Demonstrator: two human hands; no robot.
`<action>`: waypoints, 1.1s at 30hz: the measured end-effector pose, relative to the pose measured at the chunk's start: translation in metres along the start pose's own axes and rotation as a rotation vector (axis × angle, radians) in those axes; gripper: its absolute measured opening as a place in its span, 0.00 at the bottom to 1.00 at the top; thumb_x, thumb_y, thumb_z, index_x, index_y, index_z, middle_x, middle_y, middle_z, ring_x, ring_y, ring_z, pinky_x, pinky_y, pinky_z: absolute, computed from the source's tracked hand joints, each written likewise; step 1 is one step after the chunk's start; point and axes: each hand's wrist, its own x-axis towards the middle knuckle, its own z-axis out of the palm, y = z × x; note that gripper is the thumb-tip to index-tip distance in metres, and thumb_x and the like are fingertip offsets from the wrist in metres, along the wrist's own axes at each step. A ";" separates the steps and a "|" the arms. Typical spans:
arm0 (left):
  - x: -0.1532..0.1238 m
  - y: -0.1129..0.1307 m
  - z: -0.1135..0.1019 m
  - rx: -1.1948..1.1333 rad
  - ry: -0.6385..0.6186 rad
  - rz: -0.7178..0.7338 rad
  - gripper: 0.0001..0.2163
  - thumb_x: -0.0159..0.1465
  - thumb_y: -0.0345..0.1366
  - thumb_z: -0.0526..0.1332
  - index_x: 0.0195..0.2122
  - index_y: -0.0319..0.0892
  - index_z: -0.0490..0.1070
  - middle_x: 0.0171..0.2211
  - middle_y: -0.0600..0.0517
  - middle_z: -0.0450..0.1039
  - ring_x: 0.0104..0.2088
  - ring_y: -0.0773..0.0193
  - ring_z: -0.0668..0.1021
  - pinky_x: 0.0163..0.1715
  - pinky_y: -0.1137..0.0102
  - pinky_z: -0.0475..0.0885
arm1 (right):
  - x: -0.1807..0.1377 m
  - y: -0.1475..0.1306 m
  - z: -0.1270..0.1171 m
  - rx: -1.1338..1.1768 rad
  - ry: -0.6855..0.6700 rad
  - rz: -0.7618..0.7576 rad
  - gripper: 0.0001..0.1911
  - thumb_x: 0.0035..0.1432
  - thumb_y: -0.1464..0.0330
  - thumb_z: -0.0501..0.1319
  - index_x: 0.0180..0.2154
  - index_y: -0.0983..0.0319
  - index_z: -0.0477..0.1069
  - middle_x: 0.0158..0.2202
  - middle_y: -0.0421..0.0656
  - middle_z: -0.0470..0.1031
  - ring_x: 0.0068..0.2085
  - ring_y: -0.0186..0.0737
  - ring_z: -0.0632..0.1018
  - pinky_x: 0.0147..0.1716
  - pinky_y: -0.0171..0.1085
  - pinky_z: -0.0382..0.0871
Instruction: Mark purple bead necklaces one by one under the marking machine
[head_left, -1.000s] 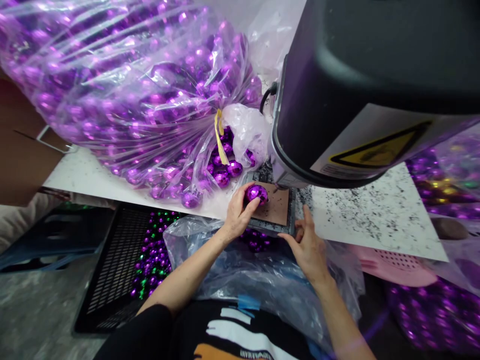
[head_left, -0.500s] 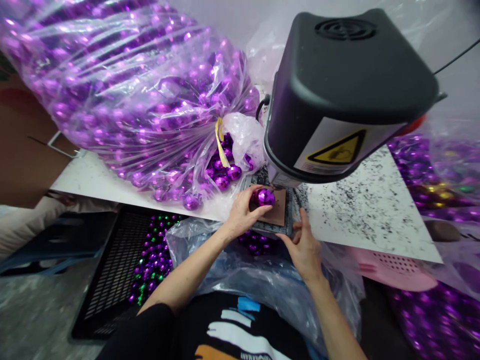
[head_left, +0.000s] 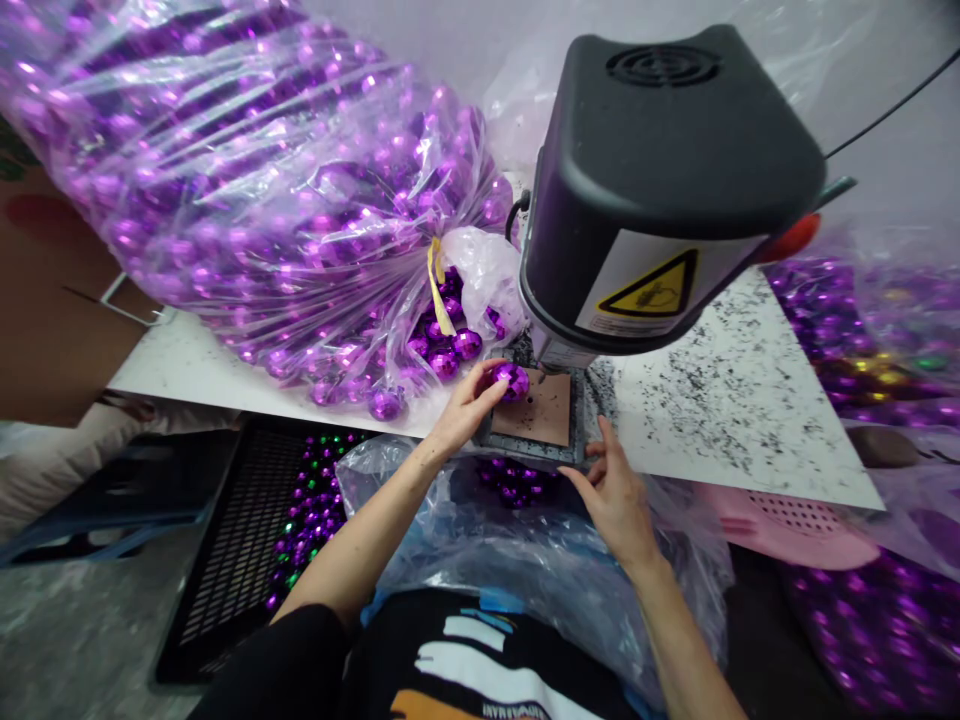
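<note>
A big clear bag of purple balls lay on the worktop. The left hand pinched one purple ball on the brown pad under the black machine; the right hand, fingers loose, touched the pad's frame. Holding the ball steady seemed the step in hand.

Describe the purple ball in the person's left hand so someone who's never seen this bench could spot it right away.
Find the black machine with the yellow warning label. Under its head lies a brown pad; the faceted purple ball sits at its left corner, pinched by the left hand. Unlike the other purple balls, it is outside any plastic bag.
</note>
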 end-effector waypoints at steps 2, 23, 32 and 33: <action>0.000 -0.001 0.006 0.143 -0.012 0.063 0.23 0.67 0.49 0.60 0.57 0.41 0.68 0.52 0.46 0.76 0.52 0.56 0.77 0.56 0.62 0.70 | 0.000 0.000 0.000 0.009 0.002 0.001 0.43 0.59 0.47 0.57 0.68 0.61 0.49 0.42 0.46 0.72 0.28 0.24 0.68 0.33 0.30 0.70; -0.004 -0.021 0.050 0.713 0.134 0.427 0.22 0.66 0.47 0.63 0.55 0.41 0.63 0.49 0.43 0.74 0.53 0.53 0.75 0.64 0.51 0.58 | 0.060 -0.076 -0.091 0.363 0.363 0.028 0.31 0.59 0.53 0.61 0.59 0.62 0.64 0.39 0.44 0.72 0.32 0.24 0.73 0.29 0.25 0.68; -0.006 -0.019 0.054 0.800 0.155 0.401 0.21 0.65 0.43 0.65 0.56 0.41 0.63 0.50 0.42 0.74 0.55 0.52 0.75 0.68 0.47 0.51 | 0.150 -0.162 -0.145 0.225 0.439 -0.311 0.33 0.63 0.48 0.46 0.40 0.72 0.72 0.28 0.40 0.64 0.29 0.18 0.67 0.31 0.28 0.57; -0.006 -0.019 0.054 0.800 0.156 0.402 0.21 0.65 0.43 0.64 0.55 0.41 0.63 0.50 0.42 0.74 0.54 0.53 0.75 0.68 0.47 0.52 | 0.154 -0.162 -0.145 0.208 0.424 -0.278 0.33 0.61 0.48 0.47 0.38 0.73 0.71 0.26 0.38 0.62 0.28 0.17 0.66 0.31 0.29 0.55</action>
